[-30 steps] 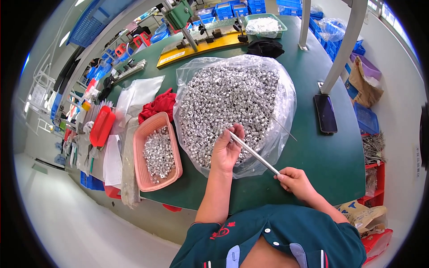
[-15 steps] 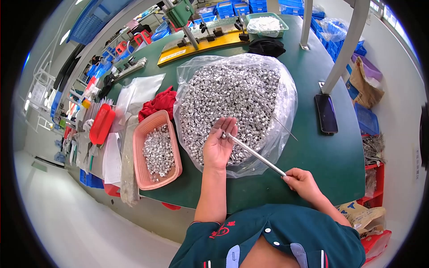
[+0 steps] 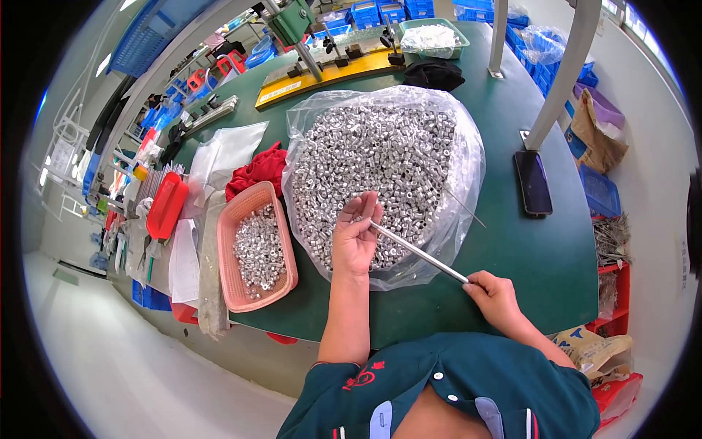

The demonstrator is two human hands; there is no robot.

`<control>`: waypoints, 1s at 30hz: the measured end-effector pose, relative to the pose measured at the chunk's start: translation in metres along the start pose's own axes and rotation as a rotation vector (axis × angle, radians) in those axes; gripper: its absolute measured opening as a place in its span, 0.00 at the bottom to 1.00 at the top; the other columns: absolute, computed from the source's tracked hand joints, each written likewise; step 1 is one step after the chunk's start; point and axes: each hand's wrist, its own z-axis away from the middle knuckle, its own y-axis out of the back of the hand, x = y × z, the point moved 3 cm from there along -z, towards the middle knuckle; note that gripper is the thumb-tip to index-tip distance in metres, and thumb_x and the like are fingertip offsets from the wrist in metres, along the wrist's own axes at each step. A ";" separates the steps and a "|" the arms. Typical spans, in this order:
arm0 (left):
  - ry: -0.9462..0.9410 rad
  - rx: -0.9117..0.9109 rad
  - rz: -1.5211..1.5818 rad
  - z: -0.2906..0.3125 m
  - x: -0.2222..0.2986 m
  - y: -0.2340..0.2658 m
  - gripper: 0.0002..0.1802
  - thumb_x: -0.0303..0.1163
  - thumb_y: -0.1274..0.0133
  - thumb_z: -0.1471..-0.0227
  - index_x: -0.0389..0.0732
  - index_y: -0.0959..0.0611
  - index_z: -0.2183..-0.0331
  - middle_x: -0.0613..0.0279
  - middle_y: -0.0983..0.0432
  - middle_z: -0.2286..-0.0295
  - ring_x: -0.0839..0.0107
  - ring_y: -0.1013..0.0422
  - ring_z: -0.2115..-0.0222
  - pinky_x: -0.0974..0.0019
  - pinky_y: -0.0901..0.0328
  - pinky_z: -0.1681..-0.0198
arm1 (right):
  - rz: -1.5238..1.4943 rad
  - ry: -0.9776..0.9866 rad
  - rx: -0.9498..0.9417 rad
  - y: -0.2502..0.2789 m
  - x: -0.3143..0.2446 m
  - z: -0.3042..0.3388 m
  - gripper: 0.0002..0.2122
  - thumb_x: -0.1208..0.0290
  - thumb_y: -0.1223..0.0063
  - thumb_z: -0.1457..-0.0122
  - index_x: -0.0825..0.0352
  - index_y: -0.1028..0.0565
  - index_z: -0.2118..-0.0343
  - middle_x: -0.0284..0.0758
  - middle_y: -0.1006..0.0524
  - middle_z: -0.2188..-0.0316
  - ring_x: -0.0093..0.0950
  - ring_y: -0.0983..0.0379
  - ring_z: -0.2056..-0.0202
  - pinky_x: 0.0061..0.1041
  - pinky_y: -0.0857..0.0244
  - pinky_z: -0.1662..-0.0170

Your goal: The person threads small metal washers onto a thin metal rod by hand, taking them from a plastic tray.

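My right hand point(image 3: 494, 298) is closed around the near end of a slim silver rod point(image 3: 418, 252), which slants up and left over the edge of a clear plastic bag point(image 3: 462, 249). At the rod's far end is my left hand point(image 3: 355, 235), palm up and cupped, its thumb bent in beside the tip. Something small and pale shows between those fingers, too small to make out. Under the left hand, the bag lies spread wide, heaped with small silver metal sleeves point(image 3: 380, 146). Left of it, a pink basket point(image 3: 228, 272) holds more small shiny pieces point(image 3: 259, 249).
A thin metal wire point(image 3: 465, 207) rests on the bag's right side. Beyond are a yellow-based fixture point(image 3: 289, 89), a black cloth point(image 3: 434, 74) and a green tray point(image 3: 463, 45). A phone point(image 3: 533, 183) lies right, near a metal post point(image 3: 550, 110). A red cloth point(image 3: 257, 173) sits behind the basket.
My left hand's fingers have curled inward, and its thumb has moved in toward the rod's far end. The right hand keeps its hold, almost unmoved.
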 end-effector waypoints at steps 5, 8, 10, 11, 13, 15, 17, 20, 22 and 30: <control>-0.064 -0.045 -0.017 -0.001 0.001 -0.005 0.19 0.07 0.60 0.59 0.33 0.26 0.64 0.48 0.31 0.56 0.58 0.36 0.50 0.59 0.41 0.44 | 0.053 0.044 0.025 0.000 -0.001 -0.003 0.07 0.70 0.45 0.49 0.68 0.25 0.70 0.38 0.28 0.84 0.26 0.32 0.82 0.24 0.39 0.77; 0.034 -0.052 0.130 -0.003 0.000 -0.004 0.18 0.07 0.59 0.59 0.33 0.25 0.64 0.47 0.32 0.55 0.58 0.37 0.49 0.58 0.42 0.43 | -0.160 -0.121 -0.128 -0.005 0.000 -0.005 0.08 0.70 0.46 0.47 0.70 0.26 0.69 0.34 0.29 0.85 0.21 0.34 0.82 0.22 0.40 0.77; 0.041 -0.074 0.134 -0.002 0.000 -0.003 0.18 0.08 0.57 0.59 0.32 0.25 0.64 0.47 0.32 0.55 0.57 0.38 0.48 0.57 0.42 0.43 | -0.267 -0.225 -0.211 -0.009 0.002 -0.005 0.09 0.69 0.47 0.46 0.71 0.26 0.69 0.30 0.30 0.85 0.16 0.36 0.81 0.20 0.41 0.77; 0.066 -0.056 0.137 -0.003 -0.003 -0.003 0.18 0.08 0.57 0.58 0.32 0.25 0.63 0.47 0.32 0.55 0.57 0.38 0.48 0.57 0.42 0.43 | -0.268 -0.222 -0.210 -0.009 0.003 -0.006 0.09 0.69 0.47 0.46 0.71 0.26 0.69 0.30 0.30 0.85 0.16 0.36 0.81 0.20 0.41 0.77; 0.104 -0.083 0.143 -0.003 -0.008 -0.003 0.15 0.12 0.54 0.55 0.32 0.25 0.62 0.46 0.31 0.56 0.57 0.37 0.49 0.56 0.42 0.43 | -0.291 -0.216 -0.216 -0.010 0.004 -0.007 0.09 0.69 0.48 0.45 0.72 0.26 0.69 0.29 0.31 0.84 0.15 0.37 0.81 0.18 0.41 0.77; 0.132 -0.078 0.149 -0.002 -0.013 -0.004 0.13 0.14 0.53 0.53 0.32 0.25 0.62 0.46 0.31 0.56 0.57 0.37 0.49 0.56 0.42 0.44 | -0.307 -0.219 -0.208 -0.011 0.004 -0.008 0.09 0.70 0.48 0.45 0.71 0.26 0.69 0.29 0.31 0.84 0.15 0.37 0.81 0.18 0.41 0.77; 0.142 -0.093 0.115 -0.002 -0.015 -0.006 0.10 0.23 0.50 0.50 0.33 0.24 0.62 0.47 0.30 0.56 0.57 0.36 0.50 0.56 0.40 0.45 | -0.316 -0.211 -0.198 -0.012 0.002 -0.012 0.08 0.70 0.48 0.45 0.71 0.26 0.70 0.29 0.31 0.85 0.15 0.37 0.81 0.19 0.41 0.77; 0.208 -0.022 0.204 -0.002 -0.014 0.004 0.11 0.27 0.49 0.50 0.33 0.24 0.63 0.50 0.30 0.58 0.58 0.36 0.51 0.54 0.42 0.44 | -0.317 -0.171 -0.193 -0.016 -0.004 -0.017 0.08 0.71 0.48 0.45 0.71 0.27 0.67 0.28 0.32 0.85 0.15 0.37 0.81 0.18 0.42 0.77; 0.155 -0.004 0.140 0.003 -0.013 0.005 0.16 0.35 0.46 0.50 0.33 0.24 0.63 0.52 0.29 0.60 0.62 0.32 0.58 0.60 0.35 0.54 | -0.334 -0.070 -0.180 -0.017 -0.014 -0.023 0.09 0.72 0.49 0.45 0.70 0.29 0.63 0.28 0.31 0.85 0.15 0.37 0.81 0.18 0.43 0.77; 0.159 -0.123 -0.062 0.050 -0.018 -0.010 0.29 0.51 0.54 0.47 0.34 0.29 0.56 0.71 0.36 0.76 0.79 0.41 0.77 0.74 0.44 0.73 | -0.138 0.238 -0.294 -0.032 -0.102 -0.069 0.16 0.77 0.56 0.46 0.67 0.35 0.52 0.31 0.30 0.81 0.19 0.34 0.77 0.19 0.40 0.72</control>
